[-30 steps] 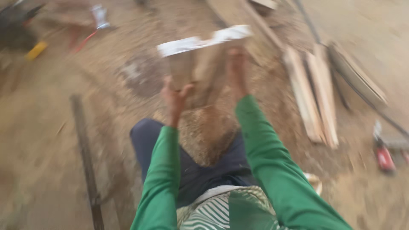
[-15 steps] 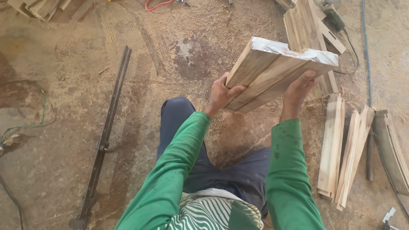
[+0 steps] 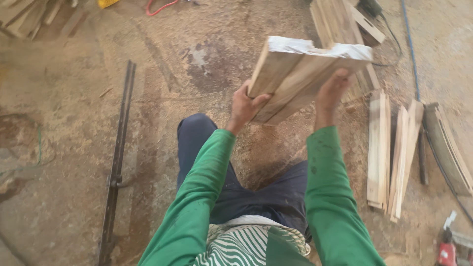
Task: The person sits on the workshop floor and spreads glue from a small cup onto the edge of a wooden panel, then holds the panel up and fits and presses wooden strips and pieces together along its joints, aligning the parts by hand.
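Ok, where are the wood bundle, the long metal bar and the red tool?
wood bundle [image 3: 295, 79], head view, on its upper plank face.
long metal bar [image 3: 118, 157], head view, mid-length.
red tool [image 3: 447, 252], head view, on its red body.

Red power tool, edge-cropped

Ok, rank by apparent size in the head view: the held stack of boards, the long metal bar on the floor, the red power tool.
1. Metal bar, longest.
2. Stack of boards; held nearer the camera, so its rank against the bar is unsure.
3. Red power tool, cut by the frame edge.
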`<action>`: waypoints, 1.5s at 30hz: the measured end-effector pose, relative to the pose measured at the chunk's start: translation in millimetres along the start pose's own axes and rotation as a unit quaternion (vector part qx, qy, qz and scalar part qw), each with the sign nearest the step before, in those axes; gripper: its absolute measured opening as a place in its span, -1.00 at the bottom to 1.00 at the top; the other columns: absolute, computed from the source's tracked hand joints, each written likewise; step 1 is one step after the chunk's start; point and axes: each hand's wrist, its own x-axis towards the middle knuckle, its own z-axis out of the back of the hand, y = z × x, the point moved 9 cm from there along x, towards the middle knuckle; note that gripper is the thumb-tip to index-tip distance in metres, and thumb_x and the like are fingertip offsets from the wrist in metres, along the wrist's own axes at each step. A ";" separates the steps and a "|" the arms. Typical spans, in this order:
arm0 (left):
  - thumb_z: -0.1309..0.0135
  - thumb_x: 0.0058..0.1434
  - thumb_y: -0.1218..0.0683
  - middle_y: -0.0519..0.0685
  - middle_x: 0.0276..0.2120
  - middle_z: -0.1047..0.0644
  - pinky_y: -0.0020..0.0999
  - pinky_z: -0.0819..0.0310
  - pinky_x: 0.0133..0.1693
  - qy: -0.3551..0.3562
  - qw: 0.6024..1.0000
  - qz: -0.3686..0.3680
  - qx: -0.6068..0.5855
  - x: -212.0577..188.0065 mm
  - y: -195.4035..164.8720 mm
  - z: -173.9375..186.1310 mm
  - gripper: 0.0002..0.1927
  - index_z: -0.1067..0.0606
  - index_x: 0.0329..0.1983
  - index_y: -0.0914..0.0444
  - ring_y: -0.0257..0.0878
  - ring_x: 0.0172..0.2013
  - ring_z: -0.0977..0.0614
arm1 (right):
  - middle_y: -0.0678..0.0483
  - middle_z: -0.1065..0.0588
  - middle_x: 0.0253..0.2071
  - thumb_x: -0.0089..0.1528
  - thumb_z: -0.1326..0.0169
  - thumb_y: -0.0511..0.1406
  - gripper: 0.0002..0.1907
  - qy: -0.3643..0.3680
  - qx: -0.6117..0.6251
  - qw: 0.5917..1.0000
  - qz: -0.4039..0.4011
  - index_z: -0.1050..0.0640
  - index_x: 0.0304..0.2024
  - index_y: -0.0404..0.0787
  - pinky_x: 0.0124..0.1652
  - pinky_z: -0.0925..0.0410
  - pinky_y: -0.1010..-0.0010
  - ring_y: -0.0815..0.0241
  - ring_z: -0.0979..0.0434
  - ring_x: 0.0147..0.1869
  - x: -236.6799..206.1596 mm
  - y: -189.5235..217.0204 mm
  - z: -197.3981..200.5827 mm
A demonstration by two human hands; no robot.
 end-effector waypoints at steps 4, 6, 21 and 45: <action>-0.37 0.07 0.02 0.17 -0.06 -0.64 -0.17 -0.78 -0.15 0.010 0.999 0.026 -0.046 -2.5 1.0 -3.6 -0.39 -0.47 0.14 0.34 -0.06 -0.13 -0.76 | -0.32 -0.35 0.28 0.30 0.29 0.42 0.13 -0.033 -0.039 0.998 -0.045 -0.22 0.35 -0.50 0.32 -0.29 0.07 -0.19 -0.39 0.37 -3.2 0.4 3.0; -0.37 0.08 0.03 0.16 -0.07 -0.65 -0.17 -0.78 -0.15 0.011 0.999 0.034 -0.023 -1.6 3.0 -5.6 -0.41 -0.48 0.13 0.34 -0.07 -0.14 -0.76 | -0.31 -0.33 0.29 0.32 0.31 0.43 0.14 -0.031 -0.056 0.997 -0.035 -0.22 0.37 -0.48 0.32 -0.32 0.01 -0.17 -0.38 0.39 -2.5 6.0 4.3; -0.41 0.09 -0.11 0.07 -0.10 -0.69 -0.14 -0.69 -0.02 -0.004 0.998 -0.064 0.008 1.6 -9.5 -1.9 -0.43 -0.55 0.06 0.28 -0.12 -0.09 -0.74 | 0.21 -0.35 -0.40 0.19 0.18 0.49 -0.04 0.010 0.065 0.997 0.049 -0.46 -0.25 -0.29 -0.39 -0.37 0.32 0.33 -0.40 -0.35 4.1 40.7 -7.0; -0.35 0.07 -0.31 0.05 -0.17 -0.68 -0.15 -0.74 -0.08 0.005 0.996 -0.082 0.016 2.6 -3.6 -5.8 -0.33 -0.55 0.00 0.27 -0.12 -0.15 -0.76 | 0.16 -0.40 -0.35 0.23 0.10 0.45 -0.02 0.008 0.096 0.995 0.040 -0.50 -0.17 -0.39 -0.28 -0.35 0.31 0.32 -0.42 -0.25 2.9 43.7 -6.3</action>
